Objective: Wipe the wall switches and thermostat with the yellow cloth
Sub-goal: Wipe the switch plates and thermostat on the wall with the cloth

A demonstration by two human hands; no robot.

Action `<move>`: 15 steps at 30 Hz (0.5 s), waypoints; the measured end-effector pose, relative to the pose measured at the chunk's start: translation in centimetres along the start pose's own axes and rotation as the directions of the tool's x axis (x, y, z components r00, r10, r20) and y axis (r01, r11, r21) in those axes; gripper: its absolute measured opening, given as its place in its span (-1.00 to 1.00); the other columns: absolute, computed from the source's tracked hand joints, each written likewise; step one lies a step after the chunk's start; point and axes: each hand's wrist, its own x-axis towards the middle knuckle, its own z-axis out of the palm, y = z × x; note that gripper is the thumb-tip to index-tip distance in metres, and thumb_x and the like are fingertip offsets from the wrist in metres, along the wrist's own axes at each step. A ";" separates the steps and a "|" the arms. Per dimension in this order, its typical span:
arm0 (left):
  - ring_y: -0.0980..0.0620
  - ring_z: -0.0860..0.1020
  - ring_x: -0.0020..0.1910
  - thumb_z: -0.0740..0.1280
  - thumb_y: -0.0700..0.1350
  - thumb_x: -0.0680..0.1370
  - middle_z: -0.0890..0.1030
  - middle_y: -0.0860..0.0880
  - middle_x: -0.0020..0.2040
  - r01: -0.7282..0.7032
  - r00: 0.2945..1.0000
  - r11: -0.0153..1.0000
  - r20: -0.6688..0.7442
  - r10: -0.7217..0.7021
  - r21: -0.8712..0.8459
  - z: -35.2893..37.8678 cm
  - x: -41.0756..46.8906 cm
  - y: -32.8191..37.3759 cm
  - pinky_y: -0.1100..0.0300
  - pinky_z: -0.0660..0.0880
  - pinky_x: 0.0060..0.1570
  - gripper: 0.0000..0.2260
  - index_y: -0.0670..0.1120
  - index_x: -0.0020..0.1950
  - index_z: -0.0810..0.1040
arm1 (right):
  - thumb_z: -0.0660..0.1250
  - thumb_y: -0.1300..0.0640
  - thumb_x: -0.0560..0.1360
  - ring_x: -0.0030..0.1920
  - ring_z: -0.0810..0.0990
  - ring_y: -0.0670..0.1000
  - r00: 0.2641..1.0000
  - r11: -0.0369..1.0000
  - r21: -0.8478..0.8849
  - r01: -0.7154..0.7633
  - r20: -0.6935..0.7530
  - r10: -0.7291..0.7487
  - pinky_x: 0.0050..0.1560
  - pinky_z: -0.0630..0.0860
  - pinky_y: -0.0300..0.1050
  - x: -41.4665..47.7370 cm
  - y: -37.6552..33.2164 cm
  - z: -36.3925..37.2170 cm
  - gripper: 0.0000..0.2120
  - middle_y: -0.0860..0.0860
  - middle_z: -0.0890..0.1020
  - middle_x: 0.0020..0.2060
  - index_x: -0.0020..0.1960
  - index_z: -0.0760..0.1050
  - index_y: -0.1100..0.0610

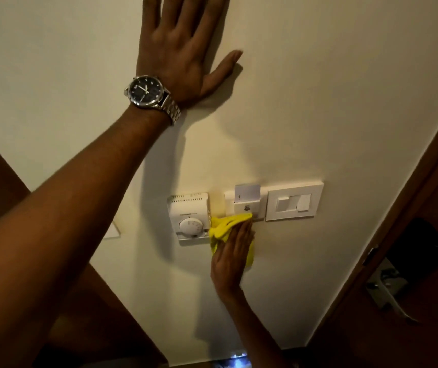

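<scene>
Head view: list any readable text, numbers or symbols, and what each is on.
No words or numbers read clearly.
Key card holder: a dark downward arrow symbol, no legible text.
Key card: a line of print along its left edge, too small to read.
Thermostat: dial markings and a line of print above the dial, blurred.
Wristwatch: hour markers only, no readable numerals.

Cream wall (pixel 318 88), matte, dimly lit, soft shadows across it. Wristwatch (pixel 146 91): dark dial, silver metal link band. Key-card holder (pixel 247 207) mounted on wall, white; pale card (pixel 247 192) standing upright in its slot. Dark brown wooden door (pixel 430 261) at right, running diagonally through frame. Metal lever handle (pixel 390 296) on door, silver plate behind it. Small pale plate (pixel 111 231) on wall at left, partly hidden. Bright patch at bottom edge, too blurred to identify.
</scene>
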 end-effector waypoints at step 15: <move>-0.25 0.32 0.56 0.05 0.34 0.72 0.35 -0.20 0.58 -0.033 0.992 0.999 0.125 0.034 -0.005 -1.2 0.4 -0.1 -0.32 0.27 0.52 -0.34 -0.11 0.64 0.28 | -0.14 0.04 0.74 0.54 0.14 0.33 0.978 0.972 -0.113 0.205 0.070 -0.198 0.58 0.01 0.19 1.6 3.3 -0.1 -0.48 0.34 0.32 0.49 0.61 0.01 0.27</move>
